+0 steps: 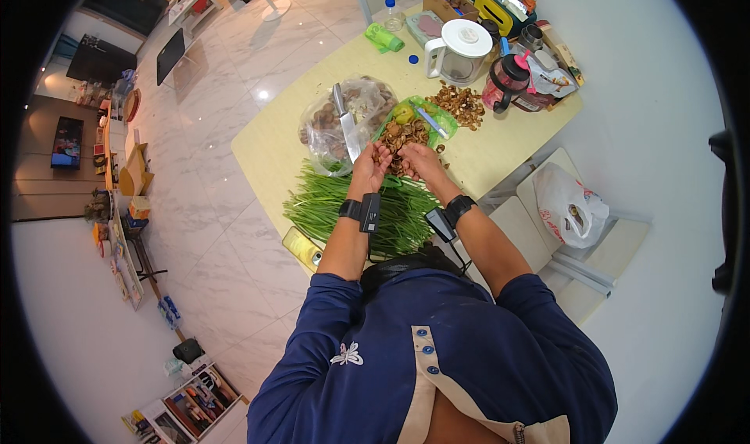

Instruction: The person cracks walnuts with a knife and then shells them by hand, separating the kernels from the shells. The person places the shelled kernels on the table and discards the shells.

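Note:
My left hand (370,164) is palm-up with curled fingers, beside the tip of a kitchen knife (345,121). My right hand (423,164) is bent inward with fingertips close together, a small gap from the left. Whether either one grips a small piece is too fine to tell. Both are over the near edge of a heap of brown shells (404,134) on a green plastic bag (450,121). The knife lies across a clear plastic bag (322,124) of round brown nuts or fruits. Under my forearms spreads a thick bunch of long green chives (316,200).
On the pale table (263,133) are a second pile of brown pieces (460,104), a light-blue-handled tool (430,121), a glass jug with white lid (463,51), a pink-lidded jar (507,80) and a phone (300,246). A white plastic bag (568,203) sits on a chair at right.

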Action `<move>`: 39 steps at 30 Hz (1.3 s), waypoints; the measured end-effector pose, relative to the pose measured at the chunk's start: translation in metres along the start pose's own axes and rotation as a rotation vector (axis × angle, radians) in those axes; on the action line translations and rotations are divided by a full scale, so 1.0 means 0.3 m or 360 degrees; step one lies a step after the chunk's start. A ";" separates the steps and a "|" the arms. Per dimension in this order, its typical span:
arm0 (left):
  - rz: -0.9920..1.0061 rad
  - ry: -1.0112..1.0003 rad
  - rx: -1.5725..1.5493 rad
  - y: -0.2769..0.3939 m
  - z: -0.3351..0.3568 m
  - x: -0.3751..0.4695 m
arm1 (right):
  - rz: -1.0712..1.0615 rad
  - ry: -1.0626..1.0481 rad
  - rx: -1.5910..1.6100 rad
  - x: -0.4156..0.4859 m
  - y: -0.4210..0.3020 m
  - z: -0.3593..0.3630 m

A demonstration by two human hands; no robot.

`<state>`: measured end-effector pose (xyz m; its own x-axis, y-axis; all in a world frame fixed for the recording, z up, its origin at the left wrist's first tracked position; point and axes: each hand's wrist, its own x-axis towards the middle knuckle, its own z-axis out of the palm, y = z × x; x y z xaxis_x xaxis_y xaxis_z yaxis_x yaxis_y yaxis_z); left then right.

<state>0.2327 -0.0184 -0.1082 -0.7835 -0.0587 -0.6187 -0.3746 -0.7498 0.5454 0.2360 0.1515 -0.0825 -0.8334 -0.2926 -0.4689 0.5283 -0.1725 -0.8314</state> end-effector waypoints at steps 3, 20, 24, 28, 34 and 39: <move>0.0023 0.0075 0.0081 -0.008 0.000 -0.010 | 0.0018 -0.0011 0.0004 0.002 0.004 -0.002; 0.0214 -0.0398 0.0290 -0.016 0.170 -0.108 | 0.0063 -0.0158 0.0315 0.013 0.003 -0.042; 0.0254 -0.0478 0.0492 -0.029 0.214 -0.125 | 0.0048 -0.0211 0.0318 0.012 -0.001 -0.062; 0.0220 -0.0497 0.0538 -0.052 0.241 -0.121 | 0.0080 -0.0181 0.0386 0.005 -0.009 -0.088; 0.0239 -0.0526 0.0458 -0.092 0.242 -0.085 | 0.0134 -0.0064 0.0476 0.018 0.005 -0.160; 0.0185 -0.0421 0.0342 -0.112 0.213 -0.074 | 0.0086 0.0271 0.0830 0.082 0.038 -0.280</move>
<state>0.2309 0.0502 -0.0767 -0.9177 0.0582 -0.3930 -0.3490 -0.5906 0.7276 0.2080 0.2214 -0.1285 -0.7946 -0.1652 -0.5842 0.5454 -0.6171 -0.5672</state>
